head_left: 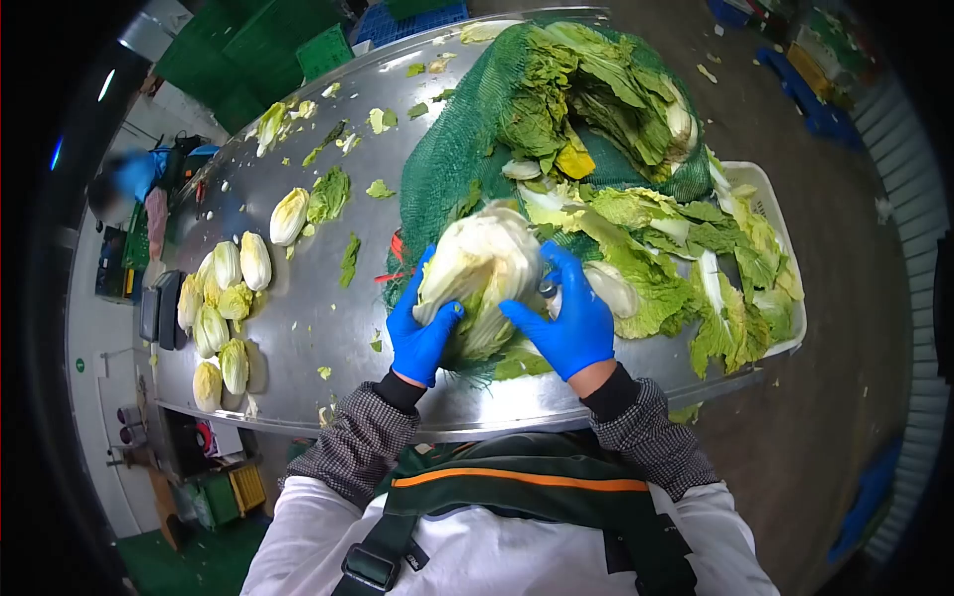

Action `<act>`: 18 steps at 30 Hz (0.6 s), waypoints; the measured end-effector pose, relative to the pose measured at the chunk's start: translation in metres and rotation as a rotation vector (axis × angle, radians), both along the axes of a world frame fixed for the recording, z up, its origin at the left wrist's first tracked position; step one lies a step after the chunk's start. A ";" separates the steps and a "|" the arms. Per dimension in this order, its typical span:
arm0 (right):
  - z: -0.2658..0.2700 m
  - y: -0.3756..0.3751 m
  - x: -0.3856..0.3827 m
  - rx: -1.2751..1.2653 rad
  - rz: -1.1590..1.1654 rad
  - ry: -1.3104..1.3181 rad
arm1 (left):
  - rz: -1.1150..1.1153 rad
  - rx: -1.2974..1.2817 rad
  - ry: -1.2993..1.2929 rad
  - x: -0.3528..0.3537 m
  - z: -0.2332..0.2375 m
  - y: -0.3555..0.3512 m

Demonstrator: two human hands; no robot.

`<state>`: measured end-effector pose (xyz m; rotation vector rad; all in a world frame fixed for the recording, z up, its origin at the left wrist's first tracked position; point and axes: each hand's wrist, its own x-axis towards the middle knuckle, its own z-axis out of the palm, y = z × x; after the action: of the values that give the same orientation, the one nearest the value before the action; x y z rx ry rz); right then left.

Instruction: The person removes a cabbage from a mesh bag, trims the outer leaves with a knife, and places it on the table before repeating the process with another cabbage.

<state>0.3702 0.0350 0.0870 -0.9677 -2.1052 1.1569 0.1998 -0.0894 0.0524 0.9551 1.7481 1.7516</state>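
In the head view, a napa cabbage (487, 263) is held above the near part of the table, its top blurred by motion. My left hand (422, 333), in a blue glove, grips its left side with the thumb across the front. My right hand (571, 323), also gloved in blue, curves against the right side, thumb on the leaves. A small shiny thing shows between that thumb and forefinger; I cannot make it out. Just beyond lies a green mesh bag (447, 149) with leafy cabbages (596, 94) in its opening. Loose outer leaves (646, 283) lie right of my right hand.
Several trimmed cabbages (227, 265) sit on the metal table (328, 268) at left, beside a dark device (171, 310). Leaf scraps are scattered about. A white basket (798, 318) heaped with leaves stands at the right edge. Green crates (323, 52) stand beyond the table.
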 end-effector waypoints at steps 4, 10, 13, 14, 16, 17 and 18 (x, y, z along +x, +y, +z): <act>-0.005 0.018 0.002 0.007 0.008 0.109 | 0.128 -0.056 -0.234 0.001 0.028 0.016; 0.037 0.028 0.014 -0.170 0.056 0.345 | -0.124 0.103 -0.307 -0.018 0.080 0.048; 0.061 0.023 0.021 -0.216 -0.020 0.478 | -0.130 0.262 0.032 -0.018 0.109 0.060; 0.062 0.022 0.022 -0.209 -0.045 0.550 | -0.150 0.415 0.231 -0.012 0.121 0.069; 0.074 0.023 0.026 -0.231 -0.028 0.673 | -0.170 0.635 0.441 -0.009 0.141 0.082; 0.077 0.028 0.027 -0.296 -0.043 0.738 | -0.174 0.705 0.453 -0.013 0.151 0.089; 0.079 0.034 0.030 -0.361 -0.057 0.803 | -0.176 0.774 0.465 -0.016 0.160 0.095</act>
<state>0.4006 0.0694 0.1657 -0.5498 -1.2492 1.5910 0.1837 0.0052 0.2123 1.8926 1.1277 2.2468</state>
